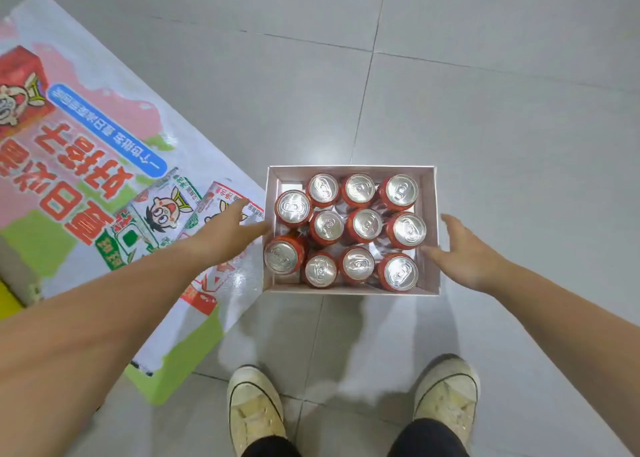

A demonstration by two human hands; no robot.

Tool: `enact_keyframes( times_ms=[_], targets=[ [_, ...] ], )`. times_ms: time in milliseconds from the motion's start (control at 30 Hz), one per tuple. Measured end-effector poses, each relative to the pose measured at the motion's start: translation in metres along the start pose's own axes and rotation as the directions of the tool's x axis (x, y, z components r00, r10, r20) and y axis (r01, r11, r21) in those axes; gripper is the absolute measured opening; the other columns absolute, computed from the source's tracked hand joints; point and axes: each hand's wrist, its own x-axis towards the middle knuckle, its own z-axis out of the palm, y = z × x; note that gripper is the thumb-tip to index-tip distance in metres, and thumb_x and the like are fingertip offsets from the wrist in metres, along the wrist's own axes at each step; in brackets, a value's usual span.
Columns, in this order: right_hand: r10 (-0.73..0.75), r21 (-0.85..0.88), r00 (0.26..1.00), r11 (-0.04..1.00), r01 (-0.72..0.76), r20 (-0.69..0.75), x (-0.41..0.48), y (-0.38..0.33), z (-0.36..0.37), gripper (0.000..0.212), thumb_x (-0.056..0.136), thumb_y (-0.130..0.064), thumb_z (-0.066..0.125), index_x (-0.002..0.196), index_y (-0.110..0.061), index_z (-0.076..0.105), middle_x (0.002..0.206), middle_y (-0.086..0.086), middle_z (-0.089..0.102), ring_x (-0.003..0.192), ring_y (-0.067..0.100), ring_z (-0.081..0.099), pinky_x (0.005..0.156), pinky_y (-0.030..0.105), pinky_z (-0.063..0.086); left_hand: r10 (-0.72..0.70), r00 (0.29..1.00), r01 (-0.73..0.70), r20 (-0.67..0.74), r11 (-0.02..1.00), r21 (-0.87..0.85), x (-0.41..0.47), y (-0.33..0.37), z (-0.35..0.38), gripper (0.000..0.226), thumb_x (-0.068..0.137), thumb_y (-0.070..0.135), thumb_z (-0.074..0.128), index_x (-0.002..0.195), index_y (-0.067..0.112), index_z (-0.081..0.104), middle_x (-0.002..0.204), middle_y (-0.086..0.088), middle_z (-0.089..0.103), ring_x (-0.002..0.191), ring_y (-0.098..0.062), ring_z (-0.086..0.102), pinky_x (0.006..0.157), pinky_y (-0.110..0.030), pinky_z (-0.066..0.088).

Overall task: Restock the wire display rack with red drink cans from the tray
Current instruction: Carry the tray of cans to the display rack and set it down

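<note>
The scene is lit brightly and evenly from overhead. Soft, pale shadows are cast on the floor (502, 127) on the near side of the tray (430, 214) and around the shoes (254, 404). Glare is thrown back from the cans (363, 224) and the glossy poster (104, 165). Tile joints are bowed by wide-angle distortion, and the forearms (86, 318) at the lower edges are stretched and softened.

Head view, steeply downward, perhaps standing-height
</note>
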Motion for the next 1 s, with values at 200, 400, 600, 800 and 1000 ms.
enact_keyframes(
  times_ms=[200,400,600,800,1000],
  targets=[
    [-0.060,0.140,0.998,0.988,0.063,-0.031,0.019,0.008,0.014,0.056,0.094,-0.020,0.060,0.143,-0.031,0.038,0.130,0.001,0.061,0.115,0.025,0.056,0.093,0.036,0.043,-0.003,0.993,0.033,0.117,0.967,-0.255,0.016,0.002,0.024,0.047,0.085,0.043,0.071,0.129,0.034,0.054,0.109,-0.003,0.071,0.100,-0.025,0.067,0.085,-0.045,0.058],
    [-0.070,0.219,0.992,0.971,0.093,-0.109,0.023,0.010,0.021,0.042,0.095,-0.016,0.053,0.132,-0.036,0.050,0.109,-0.003,0.065,0.096,0.018,0.060,0.068,0.026,0.044,-0.050,0.988,0.109,0.146,0.898,-0.426,0.024,0.007,0.039,0.037,0.090,0.025,0.068,0.125,0.026,0.057,0.109,-0.007,0.072,0.091,-0.024,0.072,0.061,-0.033,0.058],
    [-0.090,0.197,0.987,0.974,0.115,-0.132,0.022,0.008,0.019,0.031,0.093,-0.007,0.048,0.118,-0.023,0.056,0.108,0.000,0.064,0.099,0.024,0.060,0.079,0.034,0.047,-0.002,0.994,0.043,0.111,0.927,-0.373,0.019,0.019,0.035,0.012,0.099,0.013,0.055,0.109,0.021,0.059,0.094,-0.005,0.070,0.084,-0.024,0.068,0.065,-0.032,0.053],
    [-0.122,0.169,0.981,0.975,0.147,-0.149,-0.022,-0.006,-0.010,0.027,0.095,-0.011,0.050,0.119,-0.022,0.057,0.109,0.000,0.065,0.102,0.024,0.060,0.080,0.033,0.045,0.048,0.995,-0.019,0.086,0.952,-0.304,-0.023,0.031,0.004,0.016,0.104,0.016,0.046,0.113,0.022,0.058,0.100,-0.001,0.069,0.091,-0.020,0.066,0.066,-0.031,0.051],
    [-0.141,0.181,0.974,0.968,0.173,-0.178,-0.109,-0.044,-0.082,0.029,0.101,-0.011,0.048,0.127,-0.020,0.052,0.111,-0.002,0.060,0.104,0.020,0.056,0.082,0.026,0.038,0.114,0.992,-0.095,0.056,0.960,-0.264,-0.103,0.075,-0.074,0.020,0.100,0.009,0.047,0.105,0.017,0.064,0.097,-0.006,0.075,0.091,-0.025,0.072,0.076,-0.039,0.059]
  ],
)
